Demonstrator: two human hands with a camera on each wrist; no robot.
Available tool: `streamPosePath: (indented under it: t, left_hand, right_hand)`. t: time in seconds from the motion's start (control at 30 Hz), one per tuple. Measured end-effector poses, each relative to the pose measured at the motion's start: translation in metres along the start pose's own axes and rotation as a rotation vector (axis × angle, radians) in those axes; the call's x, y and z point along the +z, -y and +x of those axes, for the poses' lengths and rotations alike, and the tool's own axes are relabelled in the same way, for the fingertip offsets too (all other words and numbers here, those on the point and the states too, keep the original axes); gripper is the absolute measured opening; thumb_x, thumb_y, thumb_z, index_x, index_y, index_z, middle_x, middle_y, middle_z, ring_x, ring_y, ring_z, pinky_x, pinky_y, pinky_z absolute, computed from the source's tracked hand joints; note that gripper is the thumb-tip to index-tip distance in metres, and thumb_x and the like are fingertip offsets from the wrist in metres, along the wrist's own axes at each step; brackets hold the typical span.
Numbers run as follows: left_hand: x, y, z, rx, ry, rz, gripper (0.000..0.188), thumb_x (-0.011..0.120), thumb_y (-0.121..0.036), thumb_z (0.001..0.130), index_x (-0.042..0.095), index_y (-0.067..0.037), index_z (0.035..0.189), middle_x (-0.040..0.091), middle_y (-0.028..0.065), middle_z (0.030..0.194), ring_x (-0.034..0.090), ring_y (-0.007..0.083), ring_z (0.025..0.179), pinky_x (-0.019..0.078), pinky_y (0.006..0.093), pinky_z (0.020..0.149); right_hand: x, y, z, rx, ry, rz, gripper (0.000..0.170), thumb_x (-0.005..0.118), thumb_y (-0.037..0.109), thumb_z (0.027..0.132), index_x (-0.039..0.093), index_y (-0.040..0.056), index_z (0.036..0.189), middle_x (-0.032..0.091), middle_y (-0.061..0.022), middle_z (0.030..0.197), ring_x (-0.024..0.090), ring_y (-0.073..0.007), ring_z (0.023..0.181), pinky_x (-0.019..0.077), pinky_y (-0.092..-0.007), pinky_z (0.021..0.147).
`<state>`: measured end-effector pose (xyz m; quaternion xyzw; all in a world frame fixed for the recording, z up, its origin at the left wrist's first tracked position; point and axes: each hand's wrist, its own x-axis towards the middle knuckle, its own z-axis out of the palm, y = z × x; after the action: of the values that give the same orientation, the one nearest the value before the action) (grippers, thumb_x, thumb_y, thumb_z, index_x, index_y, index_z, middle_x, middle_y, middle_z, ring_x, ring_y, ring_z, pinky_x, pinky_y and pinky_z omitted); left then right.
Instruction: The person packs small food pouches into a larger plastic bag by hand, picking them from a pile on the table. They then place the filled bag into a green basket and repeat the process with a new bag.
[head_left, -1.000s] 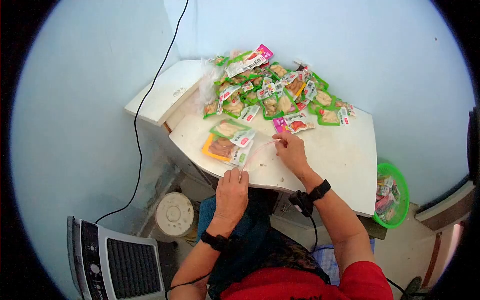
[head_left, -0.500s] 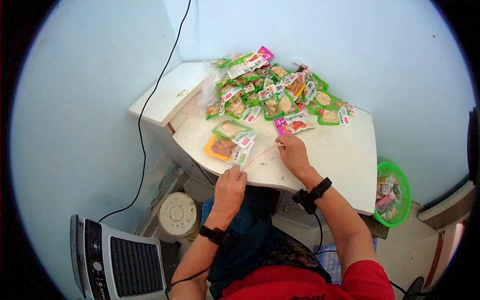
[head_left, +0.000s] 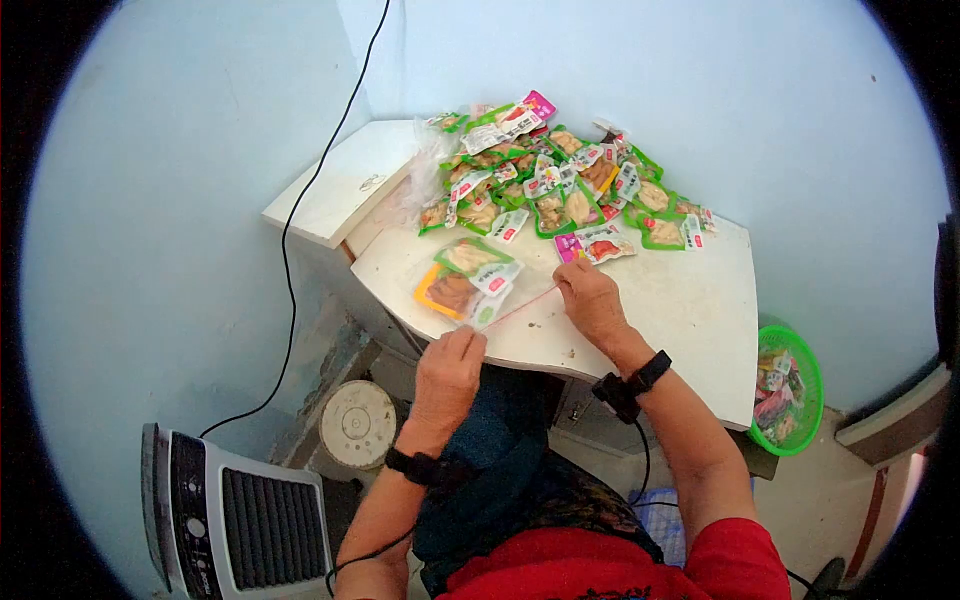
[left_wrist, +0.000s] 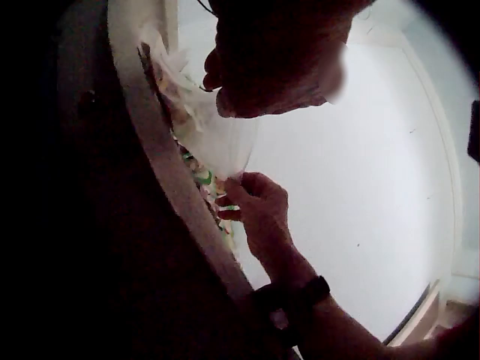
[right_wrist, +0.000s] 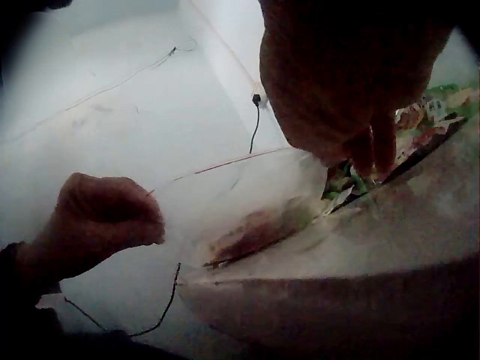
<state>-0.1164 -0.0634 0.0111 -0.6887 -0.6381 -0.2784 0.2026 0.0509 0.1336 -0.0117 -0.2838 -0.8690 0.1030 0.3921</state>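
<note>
"What have the fingers got hold of?"

"The clear bag (right_wrist: pixel 247 180). The left hand (head_left: pixel 450 372) pinches one end of its mouth, the right hand (head_left: pixel 592 302) the other, thumb and fingers together on the film each time. The red line (right_wrist: pixel 234 163) along the edge runs nearly straight from one set of fingers to the other."

"And the rest of the bag?"

"Beyond the left fingers, lying flat on the worktop (head_left: pixel 680 330). Through the film you can see a green-edged packet (head_left: pixel 470 255) and, closer to those fingers, a yellow-edged packet (head_left: pixel 449 291)."

"So which step is this?"

"I'd judge the mouth is being drawn straight, perhaps to line up the red line for closing. Whether it is sealed anywhere I can't tell; the film is too blurred."

"What would the next move ask for?"

"If it is closing, even tension first: both ends pinned and the edge free of folds. Then one hand would have to slide its fingers along the line while the other anchors its end. A packet corner caught in the mouth would spoil it."

"Anything in the way?"

"A pink packet (head_left: pixel 597 243) lies just past the right fingers, with the packet heap (head_left: pixel 560 185) farther beyond. Neither touches the stretched edge, as far as I can see."
</note>
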Motion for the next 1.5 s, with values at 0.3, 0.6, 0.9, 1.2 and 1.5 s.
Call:
streamPosePath:
  t: [0.3, 0.6, 0.9, 1.2, 1.5]
  left_hand:
    - [-0.091, 0.013, 0.030, -0.108, -0.194, -0.146, 0.012, 0.071, -0.001, 0.079, 0.068, -0.003, 0.091, 0.068, 0.0140, 0.096, 0.067, 0.0299, 0.084, 0.0550, 0.0360, 0.074]
    - [-0.195, 0.007, 0.025, -0.296, 0.010, -0.559, 0.011, 0.073, 0.005, 0.075, 0.072, 0.000, 0.084, 0.070, 0.0086, 0.081, 0.065, 0.0165, 0.076, 0.0491, 0.0263, 0.066]
    - [-0.154, 0.003, -0.085, -0.908, 0.294, -0.963, 0.031, 0.069, 0.004, 0.083, 0.065, 0.002, 0.114, 0.072, 0.0069, 0.081, 0.065, 0.0105, 0.074, 0.0521, 0.0247, 0.068]
    - [-0.153, 0.000, -0.094, -0.857, 0.338, -0.669, 0.018, 0.069, 0.000, 0.083, 0.068, 0.001, 0.101, 0.072, 0.0087, 0.086, 0.068, 0.0147, 0.081, 0.0528, 0.0291, 0.075]
    - [-0.145, -0.056, -0.060, -0.385, 0.256, -0.183, 0.045, 0.081, -0.027, 0.073, 0.065, 0.000, 0.105, 0.066, 0.0169, 0.100, 0.062, 0.0374, 0.099, 0.0495, 0.0440, 0.086]
  right_hand:
    - [-0.059, 0.056, 0.037, -0.186, -0.163, 0.314, 0.009, 0.060, 0.002, 0.088, 0.054, 0.0012, 0.095, 0.057, -0.0154, 0.089, 0.059, -0.0338, 0.083, 0.0493, -0.0404, 0.070]
    - [-0.130, 0.127, 0.014, 0.016, 0.068, 0.805, 0.005, 0.054, 0.004, 0.098, 0.053, -0.0010, 0.096, 0.065, -0.0072, 0.083, 0.064, -0.0122, 0.076, 0.0527, -0.0267, 0.070]
    - [-0.063, 0.114, -0.083, 0.436, 0.539, 1.088, 0.009, 0.046, 0.007, 0.102, 0.051, 0.0017, 0.096, 0.066, -0.0064, 0.081, 0.067, -0.0126, 0.075, 0.0541, -0.0266, 0.065]
    - [-0.041, 0.125, -0.084, 0.442, 0.433, 1.037, 0.006, 0.050, 0.005, 0.098, 0.053, 0.0015, 0.094, 0.063, -0.0050, 0.076, 0.064, -0.0106, 0.070, 0.0523, -0.0252, 0.063]
    - [-0.051, 0.129, -0.091, 0.430, 0.476, 0.970, 0.007, 0.049, 0.006, 0.100, 0.053, 0.0023, 0.094, 0.062, -0.0035, 0.075, 0.061, -0.0085, 0.069, 0.0508, -0.0239, 0.063]
